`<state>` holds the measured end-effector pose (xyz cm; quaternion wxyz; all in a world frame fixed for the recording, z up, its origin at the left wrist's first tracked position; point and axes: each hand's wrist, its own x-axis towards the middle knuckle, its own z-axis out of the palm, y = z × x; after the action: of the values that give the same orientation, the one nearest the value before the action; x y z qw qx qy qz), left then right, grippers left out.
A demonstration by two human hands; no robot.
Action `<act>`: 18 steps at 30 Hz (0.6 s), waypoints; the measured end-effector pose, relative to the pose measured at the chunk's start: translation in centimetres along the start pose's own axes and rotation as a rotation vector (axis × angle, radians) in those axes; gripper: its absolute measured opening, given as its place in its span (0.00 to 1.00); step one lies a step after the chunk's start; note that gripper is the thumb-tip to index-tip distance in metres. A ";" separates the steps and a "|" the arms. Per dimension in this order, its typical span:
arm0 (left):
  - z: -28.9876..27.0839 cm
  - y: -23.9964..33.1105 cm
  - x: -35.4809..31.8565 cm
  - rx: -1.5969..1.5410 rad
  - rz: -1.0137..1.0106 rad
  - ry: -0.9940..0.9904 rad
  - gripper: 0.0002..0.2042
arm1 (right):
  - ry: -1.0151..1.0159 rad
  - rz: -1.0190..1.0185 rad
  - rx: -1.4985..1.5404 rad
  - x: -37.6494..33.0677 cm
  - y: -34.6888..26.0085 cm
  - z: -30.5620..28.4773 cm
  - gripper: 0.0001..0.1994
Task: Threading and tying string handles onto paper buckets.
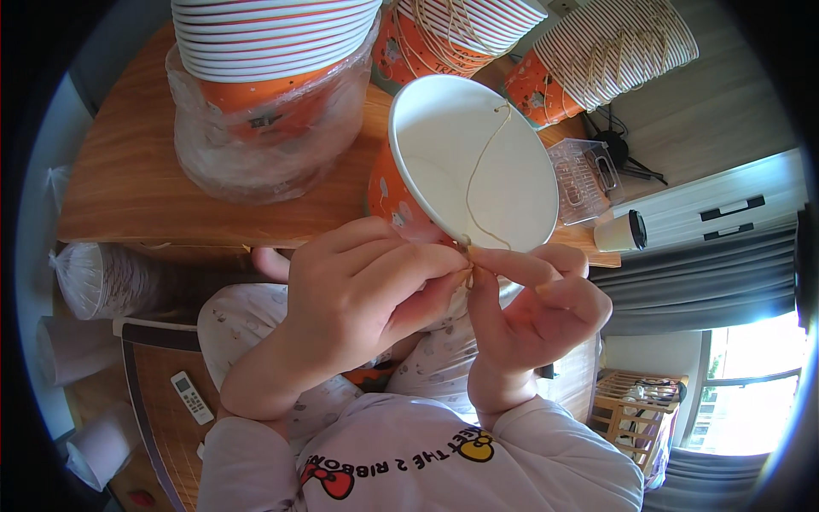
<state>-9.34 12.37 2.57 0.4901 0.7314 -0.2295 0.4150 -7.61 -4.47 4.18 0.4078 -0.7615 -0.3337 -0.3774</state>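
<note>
“1 left hand (363,286) and 1 right hand (537,303): in what state?”
“Fingertips pinching the beige cord (470,193) at the near rim of the paper bucket (439,162)”
“Bucket position?”
“Tilted, at the table (128,183) edge”

The wrapped stack (273,94) leaves a gap beside the bucket (435,154).

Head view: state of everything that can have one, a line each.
Bucket, tilted, mouth open
Cord, slack across the bucket's mouth, pinched at the near rim
Left hand, fingers pinched at the near rim
Right hand, fingers pinched on the cord
Left bucket stack, nested, partly wrapped in plastic
Right bucket stack, nested, hung with cords
Middle bucket stack, nested, hung with cords
Cup, lidded
Remote, buttons up
</note>
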 end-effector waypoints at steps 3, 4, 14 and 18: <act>0.0 0.2 0.0 0.011 -0.002 0.010 0.12 | 0.009 -0.008 0.027 -0.3 0.1 0.0 0.25; 0.0 0.1 0.0 0.015 -0.018 0.011 0.12 | 0.004 0.008 0.063 -0.3 0.1 0.0 0.26; 0.2 0.3 0.0 -0.027 -0.071 0.017 0.11 | -0.109 0.054 0.108 -0.4 -0.3 -0.5 0.30; 0.2 0.3 -0.1 -0.023 -0.066 0.017 0.11 | -0.108 0.056 0.104 -0.5 -0.1 -0.4 0.29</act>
<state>-9.55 12.08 2.61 0.5137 0.7294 -0.2059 0.4020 -8.09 -4.89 3.99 0.4388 -0.7676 -0.3529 -0.3062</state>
